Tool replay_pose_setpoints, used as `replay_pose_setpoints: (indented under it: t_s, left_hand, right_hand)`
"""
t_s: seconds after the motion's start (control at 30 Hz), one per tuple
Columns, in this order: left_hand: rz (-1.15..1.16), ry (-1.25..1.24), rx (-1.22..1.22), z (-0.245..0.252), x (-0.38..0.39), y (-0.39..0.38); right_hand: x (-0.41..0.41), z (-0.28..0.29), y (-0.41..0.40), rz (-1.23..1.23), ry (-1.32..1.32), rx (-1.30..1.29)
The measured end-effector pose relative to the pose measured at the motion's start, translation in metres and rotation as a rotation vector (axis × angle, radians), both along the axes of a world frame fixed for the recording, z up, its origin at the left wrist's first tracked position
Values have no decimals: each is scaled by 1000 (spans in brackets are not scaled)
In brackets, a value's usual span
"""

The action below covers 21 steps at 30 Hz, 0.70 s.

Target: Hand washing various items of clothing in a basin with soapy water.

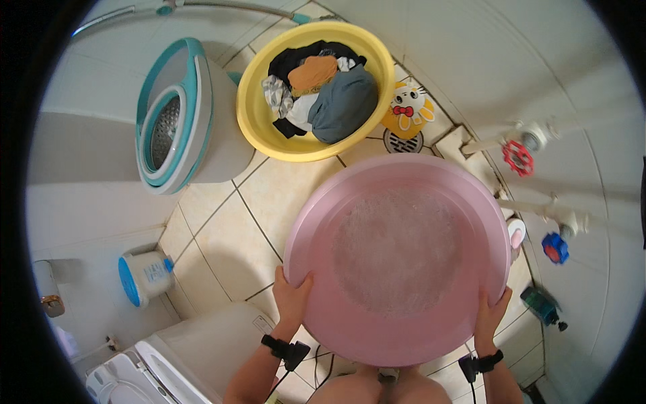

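Observation:
Before me is a large pink plastic basin, with cloudy, foamy water pooled in it. My left hand grips its rim on the left side, thumb inside the wall. On the opposite side my right hand holds the rim the same way. Each wrist wears a black strap with a small device and a cable. Beyond the basin stands a yellow plastic basin holding clothes, among them a grey-blue garment, an orange cloth and black pieces. What lies beneath the pink basin is hidden.
A mop bucket with a teal-rimmed spinner stands left of the yellow basin. A floor drain and a cartoon mat lie behind. Red and blue valve handles project at right, above a green bottle. A toilet is lower left.

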<state>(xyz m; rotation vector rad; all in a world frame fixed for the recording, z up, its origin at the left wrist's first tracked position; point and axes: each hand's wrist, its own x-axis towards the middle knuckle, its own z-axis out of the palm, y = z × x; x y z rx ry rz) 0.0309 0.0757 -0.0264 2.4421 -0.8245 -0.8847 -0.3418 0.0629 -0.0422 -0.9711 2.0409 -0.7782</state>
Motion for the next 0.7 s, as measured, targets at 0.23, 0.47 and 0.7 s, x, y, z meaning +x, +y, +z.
replay_pose_setpoints:
  t_s: [0.23, 0.47, 0.7]
  left_hand:
    - [24, -63, -23, -8, 4, 11]
    - [18, 44, -46, -4, 14, 6]
    - [239, 237, 63, 96, 29, 35]
  right_hand:
    - [2, -8, 1, -12, -13, 24]
    - [0, 5, -9, 115, 188, 2]
    - [9, 120, -33, 14, -144, 226]
